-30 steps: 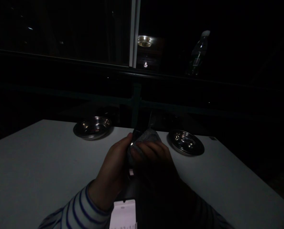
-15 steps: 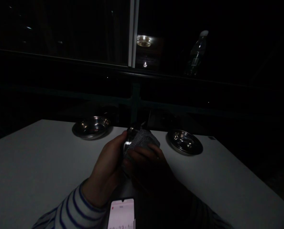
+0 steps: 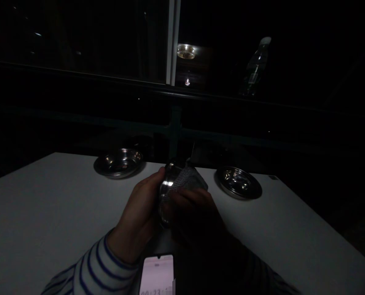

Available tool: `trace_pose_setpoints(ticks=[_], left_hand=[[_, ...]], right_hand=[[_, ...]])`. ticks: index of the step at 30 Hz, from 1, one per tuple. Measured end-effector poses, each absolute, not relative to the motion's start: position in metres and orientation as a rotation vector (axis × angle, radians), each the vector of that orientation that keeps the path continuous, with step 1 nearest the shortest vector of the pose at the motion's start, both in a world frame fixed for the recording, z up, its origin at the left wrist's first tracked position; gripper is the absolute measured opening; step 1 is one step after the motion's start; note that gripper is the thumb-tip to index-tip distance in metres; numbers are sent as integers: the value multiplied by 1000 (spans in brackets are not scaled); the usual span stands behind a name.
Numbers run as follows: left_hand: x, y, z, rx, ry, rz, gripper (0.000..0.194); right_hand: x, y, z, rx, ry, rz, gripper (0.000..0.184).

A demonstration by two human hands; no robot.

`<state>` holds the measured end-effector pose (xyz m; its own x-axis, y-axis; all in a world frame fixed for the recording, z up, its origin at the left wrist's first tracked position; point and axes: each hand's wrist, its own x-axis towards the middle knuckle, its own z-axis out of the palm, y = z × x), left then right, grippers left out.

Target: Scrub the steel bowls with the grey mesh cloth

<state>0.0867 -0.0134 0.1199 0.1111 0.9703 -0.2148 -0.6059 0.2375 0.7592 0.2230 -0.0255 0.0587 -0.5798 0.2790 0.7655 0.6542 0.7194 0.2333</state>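
Note:
My left hand (image 3: 141, 205) is closed on the left side of a shiny metal bowl (image 3: 169, 180), which is tilted up in front of me above the table. Pressed against the bowl's surface is a grey woven cloth (image 3: 185, 178), gripped by my right hand (image 3: 193, 209). That hand is in deep shadow, and its thumb is hard to make out. The cloth and the right hand cover much of the bowl. Below my hands lies a phone (image 3: 157, 274) with a lit screen showing a running time.
On the white table (image 3: 62, 213), one metal dish (image 3: 118, 164) stands at the back left and another metal dish (image 3: 239, 183) at the back right. Behind are a dark window with a pale frame (image 3: 172, 45) and a clear plastic bottle (image 3: 256, 67) with a white cap.
The bowl has turned so that more of its shiny surface shows, and the cloth in my right hand has shifted over it. My left hand has moved slightly left and lower.

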Motion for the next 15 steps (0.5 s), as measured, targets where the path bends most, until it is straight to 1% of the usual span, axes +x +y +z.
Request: trace_pose_setpoints(ticks=[3, 6, 9, 12, 15], left_hand=[[86, -14, 120, 624, 761, 1281, 13], [89, -16, 116, 650, 755, 1252, 12], [91, -18, 112, 665, 769, 1182, 16], [90, -15, 110, 666, 813, 1200, 19], [88, -12, 112, 680, 830, 1265, 19]], right_hand=[[225, -25, 60, -705, -2191, -667, 31], [232, -21, 69, -836, -2122, -621, 33], [236, -19, 72, -951, -2094, -595, 33], [229, -22, 64, -874, -2132, -606, 35], [222, -26, 57, -758, -2169, -647, 36]])
